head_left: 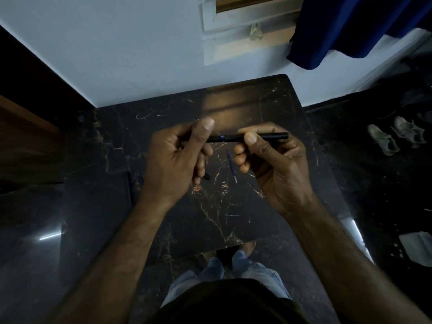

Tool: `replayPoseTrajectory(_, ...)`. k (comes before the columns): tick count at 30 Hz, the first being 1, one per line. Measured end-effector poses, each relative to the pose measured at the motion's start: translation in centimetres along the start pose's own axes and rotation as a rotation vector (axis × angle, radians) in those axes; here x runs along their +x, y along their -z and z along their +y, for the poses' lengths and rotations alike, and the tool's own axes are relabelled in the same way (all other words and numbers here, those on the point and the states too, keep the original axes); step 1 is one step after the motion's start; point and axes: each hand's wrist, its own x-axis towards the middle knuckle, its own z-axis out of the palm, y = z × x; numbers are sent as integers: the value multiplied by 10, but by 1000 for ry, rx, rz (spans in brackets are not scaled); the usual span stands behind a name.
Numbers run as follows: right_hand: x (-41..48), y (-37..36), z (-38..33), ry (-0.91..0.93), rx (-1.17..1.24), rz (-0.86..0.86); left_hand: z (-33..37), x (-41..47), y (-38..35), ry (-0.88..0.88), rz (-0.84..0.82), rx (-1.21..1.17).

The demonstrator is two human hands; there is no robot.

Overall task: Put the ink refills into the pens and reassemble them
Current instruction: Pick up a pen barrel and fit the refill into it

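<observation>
A black pen (233,137) with a thin blue ring at its middle is held level above the dark marble table (233,213). My left hand (177,160) grips the pen's left part, thumb pressed on top. My right hand (273,164) pinches the right part, whose ridged end sticks out past the fingers. A thin blue ink refill (232,166) lies on the table below the pen, between my hands. A small black piece (207,176) peeks out under my left fingers; I cannot tell what it is.
The table stands against a white wall (117,54). A blue curtain (350,26) hangs at the upper right. A pair of grey shoes (395,135) sits on the dark floor to the right. My legs and feet show below the table's near edge.
</observation>
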Motion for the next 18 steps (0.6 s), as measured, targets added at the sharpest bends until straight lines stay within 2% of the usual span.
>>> replayPoseTrajectory(3, 0, 0, 0, -11, 20, -10, 1, 0, 1, 59, -11, -122)
replayPoseTrajectory(5, 1, 2, -2, -12, 20, -21, 2, -1, 4, 5, -66, -244)
replayPoseTrajectory(7, 3, 3, -4, -6, 12, -27, -1, -3, 7, -67, -59, -235)
replayPoseTrajectory(10, 5, 3, -5, -3, 17, -39, -3, -5, 4, -6, 76, -173)
replayPoseTrajectory(12, 7, 2, -5, -9, 27, -39, -2, -3, 3, 83, 163, -250)
replayPoseTrajectory(18, 12, 0, 0, -35, 37, -39, 2, -5, 1, 63, -11, -330)
